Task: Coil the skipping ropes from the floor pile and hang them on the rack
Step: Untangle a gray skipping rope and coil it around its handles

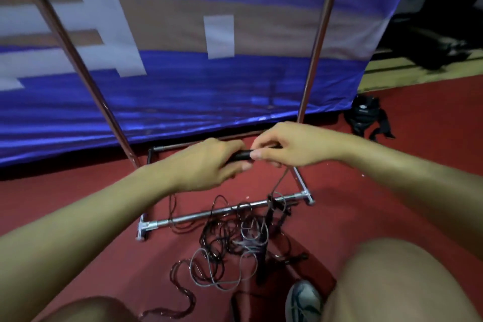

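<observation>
A tangled pile of black skipping ropes (230,243) lies on the red floor, draped partly over the rack's front base bar (198,214). My left hand (206,165) grips a black rope handle (241,155) held level above the pile. My right hand (290,145) pinches the same handle's end with thumb and fingers. From under my right hand a thin black cord (279,183) hangs down into the pile. The metal rack's two uprights (317,42) rise in front of me; its top bar is out of view.
A blue and white banner (209,81) hangs right behind the rack. A black bag (366,115) lies on the floor at the right. My knees and one shoe (303,300) are at the bottom edge, close to the pile.
</observation>
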{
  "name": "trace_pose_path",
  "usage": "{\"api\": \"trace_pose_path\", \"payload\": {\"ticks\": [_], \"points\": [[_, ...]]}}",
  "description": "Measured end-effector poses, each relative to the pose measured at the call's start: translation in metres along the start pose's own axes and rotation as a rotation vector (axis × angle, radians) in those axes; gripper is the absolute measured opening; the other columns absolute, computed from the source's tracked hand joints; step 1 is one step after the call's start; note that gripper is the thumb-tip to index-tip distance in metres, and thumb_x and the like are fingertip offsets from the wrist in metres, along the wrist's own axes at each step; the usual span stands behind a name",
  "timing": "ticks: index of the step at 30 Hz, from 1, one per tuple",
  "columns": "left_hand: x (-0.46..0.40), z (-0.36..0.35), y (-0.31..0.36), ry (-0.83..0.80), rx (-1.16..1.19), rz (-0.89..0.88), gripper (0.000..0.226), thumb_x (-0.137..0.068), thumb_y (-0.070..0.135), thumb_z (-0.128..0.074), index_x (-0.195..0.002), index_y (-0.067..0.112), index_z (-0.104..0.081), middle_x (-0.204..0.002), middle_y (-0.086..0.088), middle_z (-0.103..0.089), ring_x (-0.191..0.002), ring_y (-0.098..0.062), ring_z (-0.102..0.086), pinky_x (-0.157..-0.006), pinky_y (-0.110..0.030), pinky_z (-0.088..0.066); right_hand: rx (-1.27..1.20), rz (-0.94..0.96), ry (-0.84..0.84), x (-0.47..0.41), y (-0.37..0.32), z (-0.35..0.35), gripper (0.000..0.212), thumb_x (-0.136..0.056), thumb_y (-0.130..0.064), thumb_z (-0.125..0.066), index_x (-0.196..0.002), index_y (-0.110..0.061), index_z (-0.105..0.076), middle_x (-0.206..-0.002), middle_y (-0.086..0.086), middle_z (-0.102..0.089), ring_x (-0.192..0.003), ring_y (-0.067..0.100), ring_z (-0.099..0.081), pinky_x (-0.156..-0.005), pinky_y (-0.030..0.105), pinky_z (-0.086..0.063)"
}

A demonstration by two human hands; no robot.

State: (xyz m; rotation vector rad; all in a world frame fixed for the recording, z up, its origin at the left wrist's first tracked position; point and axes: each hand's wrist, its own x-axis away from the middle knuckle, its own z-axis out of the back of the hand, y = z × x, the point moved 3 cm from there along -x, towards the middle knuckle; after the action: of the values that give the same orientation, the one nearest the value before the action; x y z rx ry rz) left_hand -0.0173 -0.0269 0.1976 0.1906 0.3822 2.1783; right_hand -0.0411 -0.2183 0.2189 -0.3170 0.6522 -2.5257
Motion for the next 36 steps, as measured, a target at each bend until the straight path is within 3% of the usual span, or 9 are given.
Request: {"api": "trace_pose_path", "payload": {"ticks": [2,6,10,13,19,27,30,33,36], "points": [[0.003,0.036,0.012,0.053,-0.019,0.002,0.026,-0.104,0.046,-0.050,-0.092,0.024,-0.052,-0.069,0.008,-0.056,-0.066,-0.012,-0.058,-0.064,-0.036,-0.041,0.001,-0.014,0.016,0.005,-0.024,0.035,0.017,-0.103,-0.040,-0.058,-0.089,-0.034,-0.067,-0.068,-0.009,-0.069,-0.059,0.000,-0.059,-0.062,0.018,-0.047],[0.025,0.098,0.018,0.187,0.028,0.086,0.033,-0.105,0.044,-0.047,-0.078,0.024,-0.052,-0.065,0.003,-0.058,-0.060,-0.011,-0.055,-0.060,-0.032,-0.042,-0.216,-0.094,0.048,0.018,-0.034,0.085,0.030,-0.104,-0.041,-0.055,-0.088,-0.018,-0.066,-0.073,-0.005,-0.070,-0.064,0.006,-0.059,-0.060,0.018,-0.045],[0.051,0.101,0.005,0.267,0.252,0.230,0.034,-0.107,0.037,-0.045,-0.089,0.013,-0.061,-0.078,0.010,-0.074,-0.062,-0.012,-0.068,-0.065,-0.029,-0.051,-0.427,-0.148,0.000,0.022,-0.009,0.053,0.035,-0.111,-0.032,-0.039,-0.086,-0.014,-0.055,-0.081,0.003,-0.070,-0.073,0.012,-0.061,-0.068,0.027,-0.047],[0.061,0.064,0.007,0.120,0.519,0.250,0.019,-0.106,0.023,-0.053,-0.103,0.006,-0.061,-0.092,0.002,-0.077,-0.075,-0.018,-0.075,-0.077,-0.039,-0.061,-0.336,-0.098,0.148,0.022,-0.010,0.020,0.036,-0.112,-0.027,-0.037,-0.083,-0.019,-0.055,-0.067,-0.006,-0.057,-0.060,0.010,-0.047,-0.063,0.032,-0.043],[0.056,0.045,0.026,0.285,1.024,0.359,0.031,-0.094,0.038,-0.068,-0.104,0.009,-0.068,-0.057,0.002,-0.032,-0.048,-0.013,-0.026,-0.042,-0.022,-0.029,-0.265,-0.021,0.090,0.006,-0.062,0.005,0.036,-0.111,-0.037,-0.041,-0.091,-0.020,-0.066,-0.067,-0.009,-0.055,-0.054,0.005,-0.047,-0.054,0.024,-0.043],[0.058,0.060,-0.013,0.498,0.925,0.516,0.027,-0.101,0.035,-0.063,-0.086,0.012,-0.062,-0.054,0.005,-0.030,-0.046,-0.013,-0.025,-0.044,-0.023,-0.025,-0.270,-0.145,-0.226,0.001,-0.013,-0.030,0.046,-0.107,-0.049,-0.040,-0.086,-0.020,-0.068,-0.073,-0.005,-0.067,-0.077,0.014,-0.064,-0.092,0.042,-0.053],[0.060,0.056,-0.025,0.425,0.761,0.584,0.030,-0.099,0.042,-0.064,-0.097,0.017,-0.049,-0.058,0.002,-0.041,-0.049,-0.016,-0.036,-0.044,-0.027,-0.034,-0.297,-0.245,-0.127,0.008,0.022,-0.034,0.042,-0.110,-0.041,-0.037,-0.086,-0.019,-0.063,-0.071,-0.007,-0.059,-0.065,0.012,-0.056,-0.071,0.034,-0.051],[0.054,0.043,0.006,0.396,0.583,0.321,0.050,-0.100,0.039,-0.060,-0.136,0.032,-0.026,-0.073,0.003,-0.058,-0.052,-0.014,-0.049,-0.050,-0.026,-0.046,-0.111,-0.192,-0.105,0.005,0.018,-0.030,0.040,-0.111,-0.040,-0.035,-0.085,-0.025,-0.062,-0.065,-0.015,-0.056,-0.057,0.002,-0.047,-0.068,0.024,-0.043],[0.038,0.027,0.027,0.252,0.278,0.075,0.061,-0.102,0.042,-0.052,-0.152,0.056,-0.020,-0.112,0.007,-0.049,-0.086,-0.006,-0.056,-0.083,-0.016,-0.045,0.005,-0.104,-0.170,0.003,-0.005,-0.026,0.038,-0.110,-0.038,-0.041,-0.086,-0.028,-0.069,-0.061,-0.022,-0.058,-0.059,-0.001,-0.053,-0.065,0.014,-0.041]]}}
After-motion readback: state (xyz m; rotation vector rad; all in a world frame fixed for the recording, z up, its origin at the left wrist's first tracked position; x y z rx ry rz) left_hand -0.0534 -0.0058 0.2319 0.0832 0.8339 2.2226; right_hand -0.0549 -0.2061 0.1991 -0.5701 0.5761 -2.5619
